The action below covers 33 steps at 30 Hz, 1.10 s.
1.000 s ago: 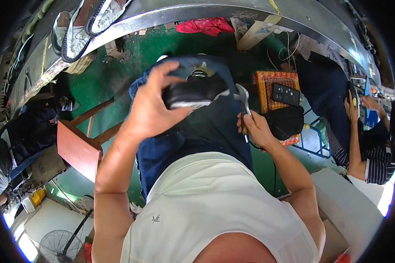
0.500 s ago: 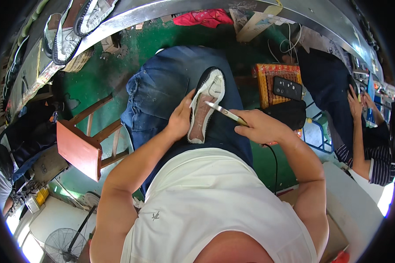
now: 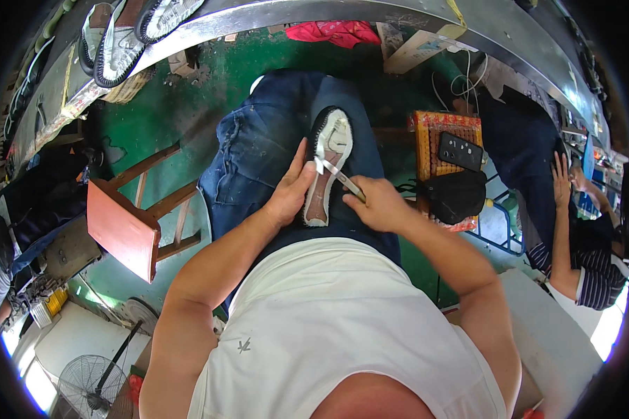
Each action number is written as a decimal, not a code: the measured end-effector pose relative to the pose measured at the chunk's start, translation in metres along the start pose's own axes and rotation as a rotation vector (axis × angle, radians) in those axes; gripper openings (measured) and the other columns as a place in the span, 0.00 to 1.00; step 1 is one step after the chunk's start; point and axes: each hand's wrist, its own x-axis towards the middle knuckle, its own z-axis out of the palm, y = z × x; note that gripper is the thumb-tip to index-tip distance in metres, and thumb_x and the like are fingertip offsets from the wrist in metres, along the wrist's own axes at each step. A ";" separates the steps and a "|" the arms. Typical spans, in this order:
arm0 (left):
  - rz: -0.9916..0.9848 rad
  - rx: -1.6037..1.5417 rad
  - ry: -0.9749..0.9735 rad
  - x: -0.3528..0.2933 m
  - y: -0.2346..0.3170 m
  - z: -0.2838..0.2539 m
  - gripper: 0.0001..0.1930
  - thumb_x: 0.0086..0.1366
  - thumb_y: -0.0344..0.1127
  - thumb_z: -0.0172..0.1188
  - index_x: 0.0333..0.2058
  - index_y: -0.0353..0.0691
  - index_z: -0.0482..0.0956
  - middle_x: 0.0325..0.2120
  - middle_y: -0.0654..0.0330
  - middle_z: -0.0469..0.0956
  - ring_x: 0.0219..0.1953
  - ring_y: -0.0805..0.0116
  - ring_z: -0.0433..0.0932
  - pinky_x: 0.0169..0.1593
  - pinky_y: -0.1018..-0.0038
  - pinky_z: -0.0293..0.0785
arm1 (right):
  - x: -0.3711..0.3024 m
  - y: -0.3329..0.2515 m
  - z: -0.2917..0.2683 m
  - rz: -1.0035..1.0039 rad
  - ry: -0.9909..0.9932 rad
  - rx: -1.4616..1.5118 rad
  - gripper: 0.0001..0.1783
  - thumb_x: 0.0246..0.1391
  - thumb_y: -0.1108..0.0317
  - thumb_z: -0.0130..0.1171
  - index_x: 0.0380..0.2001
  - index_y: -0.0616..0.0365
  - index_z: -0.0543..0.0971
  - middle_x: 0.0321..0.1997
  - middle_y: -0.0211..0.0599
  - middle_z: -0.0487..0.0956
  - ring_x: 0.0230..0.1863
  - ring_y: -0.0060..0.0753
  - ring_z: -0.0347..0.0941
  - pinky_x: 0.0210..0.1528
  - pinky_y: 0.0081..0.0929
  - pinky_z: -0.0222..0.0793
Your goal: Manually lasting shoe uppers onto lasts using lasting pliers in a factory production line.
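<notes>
On my lap lies an unsoled shoe (image 3: 318, 200), bottom side up, with a brown insole, a puckered whitish toe area and a black edge around the toe. My left hand (image 3: 287, 195) holds it along its left edge, thumb near the middle and fingers partly hidden. My right hand (image 3: 382, 203) grips a slim metal hand tool (image 3: 343, 181) with a bright silver head. That head rests at the shoe's left edge, close to my left thumb; its exact kind is unclear.
A metal-edged bench (image 3: 272, 19) curves along the far side, with several similar shoes (image 3: 117, 56) at its left. A reddish wooden stool (image 3: 122, 227) stands left. To the right, a beaded seat (image 3: 430, 143) bears a phone (image 3: 460, 151) and black pouch (image 3: 454, 194). Another person's hand (image 3: 560, 180) is far right.
The tool's head has moved left from the middle of the insole to the shoe's left edge. My right hand came left with it, and my left thumb now lies close to the head.
</notes>
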 end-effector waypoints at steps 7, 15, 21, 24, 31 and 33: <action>0.221 0.542 0.155 0.016 -0.018 -0.001 0.40 0.72 0.47 0.58 0.74 0.41 0.48 0.68 0.41 0.60 0.70 0.50 0.60 0.71 0.63 0.56 | -0.004 -0.002 -0.026 0.048 0.057 -0.021 0.13 0.61 0.65 0.58 0.42 0.65 0.78 0.38 0.58 0.81 0.44 0.63 0.77 0.48 0.49 0.72; 0.501 0.925 0.212 0.010 0.006 0.017 0.35 0.71 0.40 0.56 0.73 0.47 0.54 0.66 0.38 0.62 0.62 0.38 0.70 0.60 0.60 0.73 | 0.008 0.022 0.019 0.174 0.051 0.735 0.15 0.65 0.60 0.58 0.37 0.63 0.76 0.26 0.31 0.78 0.27 0.22 0.75 0.31 0.27 0.72; 0.419 1.215 0.105 0.006 0.022 0.020 0.29 0.72 0.43 0.52 0.70 0.60 0.60 0.64 0.34 0.64 0.52 0.33 0.77 0.51 0.54 0.80 | -0.001 0.057 -0.003 0.298 -0.449 1.488 0.15 0.66 0.59 0.59 0.41 0.61 0.77 0.32 0.37 0.80 0.29 0.26 0.77 0.19 0.16 0.65; 0.407 1.259 0.112 0.008 0.024 0.021 0.27 0.72 0.43 0.51 0.69 0.60 0.62 0.63 0.33 0.64 0.50 0.34 0.79 0.50 0.54 0.81 | -0.009 0.052 -0.030 0.304 -0.347 1.033 0.20 0.70 0.55 0.51 0.42 0.64 0.76 0.32 0.36 0.80 0.29 0.27 0.78 0.22 0.20 0.68; 0.432 1.348 0.011 0.007 0.022 0.019 0.29 0.72 0.42 0.53 0.70 0.56 0.60 0.64 0.31 0.63 0.48 0.35 0.80 0.45 0.56 0.82 | 0.034 0.027 -0.042 0.208 -0.037 0.458 0.25 0.73 0.51 0.42 0.36 0.64 0.76 0.27 0.33 0.77 0.26 0.25 0.76 0.31 0.28 0.71; 0.453 1.241 0.105 0.003 0.009 0.017 0.32 0.71 0.42 0.54 0.72 0.53 0.56 0.65 0.31 0.61 0.49 0.33 0.79 0.46 0.56 0.82 | 0.036 0.014 -0.051 0.215 -0.082 0.489 0.28 0.73 0.49 0.42 0.33 0.66 0.75 0.25 0.34 0.77 0.25 0.25 0.75 0.31 0.28 0.71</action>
